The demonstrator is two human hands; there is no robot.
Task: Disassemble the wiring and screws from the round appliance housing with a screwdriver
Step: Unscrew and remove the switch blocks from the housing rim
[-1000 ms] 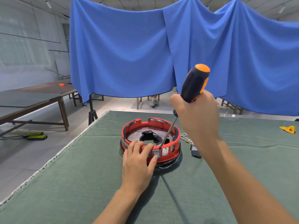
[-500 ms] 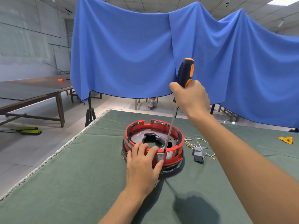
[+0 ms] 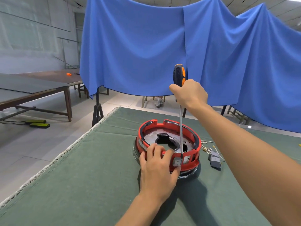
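Right hand (image 3: 189,93) grips screwdriver (image 3: 179,75) upright, tip at near rim of red round housing (image 3: 192,136) mid-table. Left hand (image 3: 157,167) clamps the near rim. Loose wiring (image 3: 211,152) lies right of the housing.

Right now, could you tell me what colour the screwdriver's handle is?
Black with orange patches, clearest in the head view: screwdriver.

The green cloth (image 3: 91,185) lies bare left of and in front of the housing (image 3: 167,144). The left hand (image 3: 157,168) covers its near rim, and the upright screwdriver (image 3: 180,124) stands just right of that hand. Loose wires (image 3: 210,148) and grey connectors (image 3: 215,159) crowd the right side.
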